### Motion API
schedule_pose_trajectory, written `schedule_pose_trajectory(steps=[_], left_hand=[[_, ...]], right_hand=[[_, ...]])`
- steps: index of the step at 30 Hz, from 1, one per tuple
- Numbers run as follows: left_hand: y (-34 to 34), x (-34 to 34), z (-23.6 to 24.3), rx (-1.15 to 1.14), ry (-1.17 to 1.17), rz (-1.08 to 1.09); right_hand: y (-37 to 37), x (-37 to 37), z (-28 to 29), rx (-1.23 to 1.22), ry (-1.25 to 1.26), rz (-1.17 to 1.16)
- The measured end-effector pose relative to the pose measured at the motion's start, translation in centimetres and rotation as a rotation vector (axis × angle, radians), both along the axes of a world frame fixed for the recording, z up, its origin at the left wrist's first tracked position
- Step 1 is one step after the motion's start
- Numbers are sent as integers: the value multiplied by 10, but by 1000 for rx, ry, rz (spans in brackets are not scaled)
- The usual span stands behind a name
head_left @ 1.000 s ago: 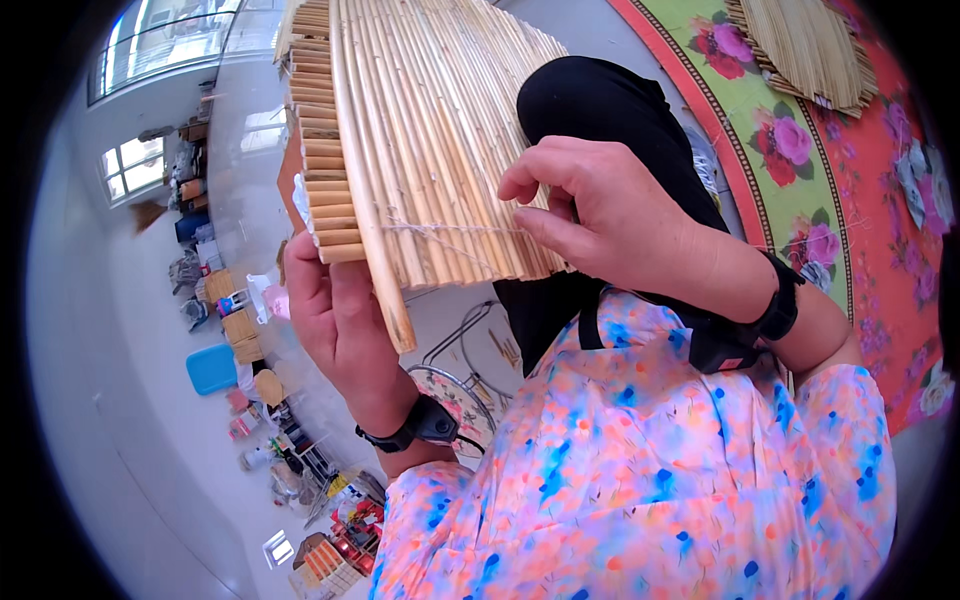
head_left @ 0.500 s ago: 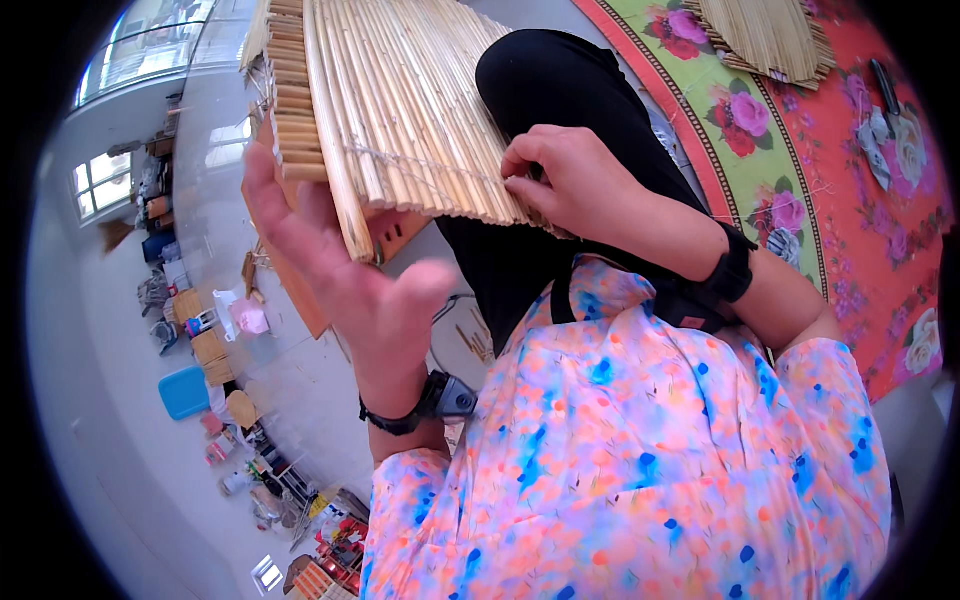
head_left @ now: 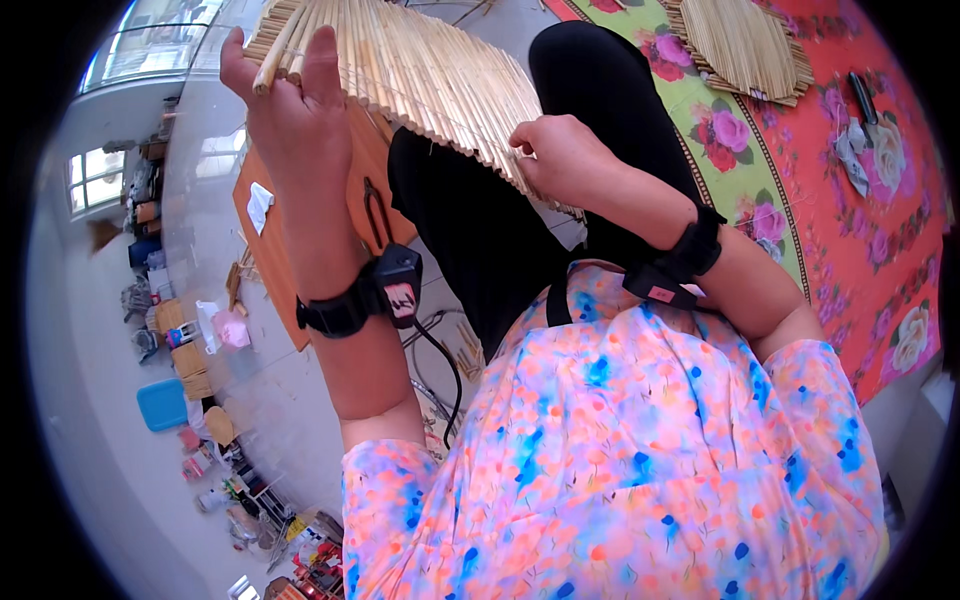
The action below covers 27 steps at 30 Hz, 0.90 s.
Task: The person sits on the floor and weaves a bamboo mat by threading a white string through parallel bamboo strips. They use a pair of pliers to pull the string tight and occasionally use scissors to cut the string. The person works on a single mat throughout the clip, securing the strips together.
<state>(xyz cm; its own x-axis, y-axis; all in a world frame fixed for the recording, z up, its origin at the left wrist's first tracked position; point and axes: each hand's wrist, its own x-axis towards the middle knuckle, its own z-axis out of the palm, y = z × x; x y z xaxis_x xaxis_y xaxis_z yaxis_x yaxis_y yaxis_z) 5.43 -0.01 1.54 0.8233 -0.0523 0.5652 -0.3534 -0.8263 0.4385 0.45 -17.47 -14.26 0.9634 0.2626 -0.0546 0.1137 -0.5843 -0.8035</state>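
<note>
A mat of pale reed stalks (head_left: 430, 75), bound side by side with thread, lies over my black-trousered knees. Its near edge slants down from left to right. My left hand (head_left: 297, 115) is at the mat's left end, with the thumb over the stalks and a finger raised at the outer side; the other fingers are partly hidden. At the near edge, further right, my right hand (head_left: 565, 155) pinches the stalk ends between thumb and curled fingers. Whether a thread is in that pinch is too small to tell.
A brown wooden board (head_left: 270, 230) with pliers (head_left: 376, 215) and a white scrap sits left of my legs. On the right, a floral cloth (head_left: 870, 270) bears another reed mat (head_left: 740, 45) and a dark-handled tool (head_left: 862, 98). Household goods line the left wall, near a blue tub (head_left: 162, 405).
My left hand, spread beside the mat before, has moved farther away and now grips its left end. The mat has shifted away and tilted. My right hand stays at the near edge.
</note>
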Motion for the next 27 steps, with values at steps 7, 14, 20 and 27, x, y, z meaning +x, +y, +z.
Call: schedule_pose_trajectory(steps=[7, 14, 20, 27], left_hand=[[18, 37, 2, -151, 68, 20], [19, 63, 10, -119, -57, -61], [34, 94, 5, -198, 65, -49], [26, 89, 8, -69, -180, -168]], right_hand=[[-3, 14, -24, -137, 187, 97], [-10, 19, -39, 35, 213, -11], [-7, 18, -41, 170, 126, -49], [9, 15, -44, 101, 2, -6]])
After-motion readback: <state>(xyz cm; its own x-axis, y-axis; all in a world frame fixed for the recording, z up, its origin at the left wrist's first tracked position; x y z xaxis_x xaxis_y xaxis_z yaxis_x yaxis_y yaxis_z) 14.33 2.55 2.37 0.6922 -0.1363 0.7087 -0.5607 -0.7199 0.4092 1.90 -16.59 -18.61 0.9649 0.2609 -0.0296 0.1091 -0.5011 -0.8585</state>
